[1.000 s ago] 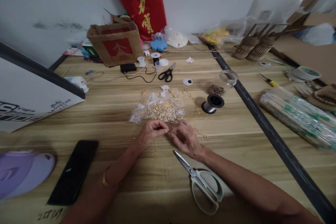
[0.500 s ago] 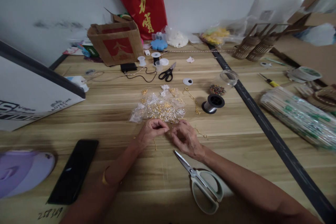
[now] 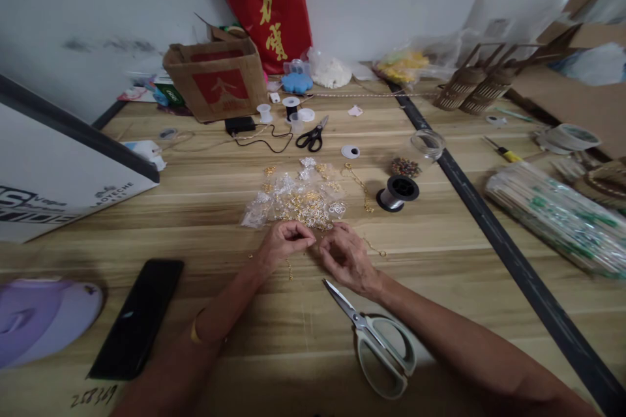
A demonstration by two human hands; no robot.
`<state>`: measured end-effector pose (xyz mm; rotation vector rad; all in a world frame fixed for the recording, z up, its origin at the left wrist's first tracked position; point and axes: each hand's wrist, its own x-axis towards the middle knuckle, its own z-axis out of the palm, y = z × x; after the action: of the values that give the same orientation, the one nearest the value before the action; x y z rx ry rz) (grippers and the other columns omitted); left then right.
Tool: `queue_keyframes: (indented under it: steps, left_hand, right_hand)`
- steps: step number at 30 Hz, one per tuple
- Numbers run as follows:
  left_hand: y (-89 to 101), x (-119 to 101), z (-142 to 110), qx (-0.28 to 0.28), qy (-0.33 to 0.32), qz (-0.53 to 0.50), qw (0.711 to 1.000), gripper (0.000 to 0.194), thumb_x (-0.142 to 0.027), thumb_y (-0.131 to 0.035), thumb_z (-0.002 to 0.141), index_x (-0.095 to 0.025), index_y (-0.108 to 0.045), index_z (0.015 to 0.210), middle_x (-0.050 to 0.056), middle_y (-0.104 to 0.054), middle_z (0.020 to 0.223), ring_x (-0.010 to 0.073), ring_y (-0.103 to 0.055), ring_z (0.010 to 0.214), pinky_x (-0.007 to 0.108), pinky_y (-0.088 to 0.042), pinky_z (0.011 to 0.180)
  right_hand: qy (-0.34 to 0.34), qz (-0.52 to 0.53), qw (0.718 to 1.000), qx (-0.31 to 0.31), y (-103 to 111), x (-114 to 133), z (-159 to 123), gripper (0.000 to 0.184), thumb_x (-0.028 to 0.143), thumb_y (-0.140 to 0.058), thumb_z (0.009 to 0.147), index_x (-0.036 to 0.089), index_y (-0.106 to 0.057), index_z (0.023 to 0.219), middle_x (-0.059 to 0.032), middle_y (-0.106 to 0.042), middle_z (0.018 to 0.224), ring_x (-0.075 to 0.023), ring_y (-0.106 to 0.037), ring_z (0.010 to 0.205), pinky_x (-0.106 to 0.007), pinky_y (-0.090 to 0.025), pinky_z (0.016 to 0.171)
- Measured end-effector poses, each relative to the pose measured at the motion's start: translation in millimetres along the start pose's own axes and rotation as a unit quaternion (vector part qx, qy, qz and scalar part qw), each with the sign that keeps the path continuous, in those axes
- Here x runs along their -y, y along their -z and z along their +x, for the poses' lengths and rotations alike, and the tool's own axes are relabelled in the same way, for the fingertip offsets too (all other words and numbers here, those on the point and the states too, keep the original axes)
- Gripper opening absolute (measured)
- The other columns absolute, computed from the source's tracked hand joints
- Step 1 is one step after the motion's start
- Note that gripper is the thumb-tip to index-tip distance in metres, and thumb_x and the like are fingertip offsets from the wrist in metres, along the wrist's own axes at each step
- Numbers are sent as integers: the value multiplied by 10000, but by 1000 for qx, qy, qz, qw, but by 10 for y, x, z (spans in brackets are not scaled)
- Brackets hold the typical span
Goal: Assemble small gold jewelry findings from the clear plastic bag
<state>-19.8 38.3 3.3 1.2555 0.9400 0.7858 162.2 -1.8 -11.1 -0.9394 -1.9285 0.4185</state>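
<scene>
My left hand is closed in a pinch just in front of a pile of small gold and silver jewellery findings, partly in clear bags. Opposite it, close by, my right hand also pinches, thumb against fingertips. Whatever the fingertips hold is too small to make out. A short gold chain hangs or lies below my left hand. Another thin gold chain lies beside my right hand, and a longer gold chain lies farther back. White-handled scissors rest in front of my right wrist.
A wire spool and a clear jar with beads stand to the right. Black scissors lie behind the pile. A black phone and a purple-white object are at left. Bagged sticks lie far right.
</scene>
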Motion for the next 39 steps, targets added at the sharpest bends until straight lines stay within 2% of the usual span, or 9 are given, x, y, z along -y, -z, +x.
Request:
queue_keyframes:
  steps: [39]
  left_hand:
    - [-14, -32, -9, -8, -7, 9, 1000, 190, -274, -775, 628, -127, -657, 650, 33, -674, 679, 125, -590, 647, 231, -452, 647]
  right_hand:
    - [-3, -3, 1000, 2, -8, -5, -6, 76, 170, -523, 854, 217, -505, 797, 42, -549, 646, -114, -509, 576, -405, -411, 940]
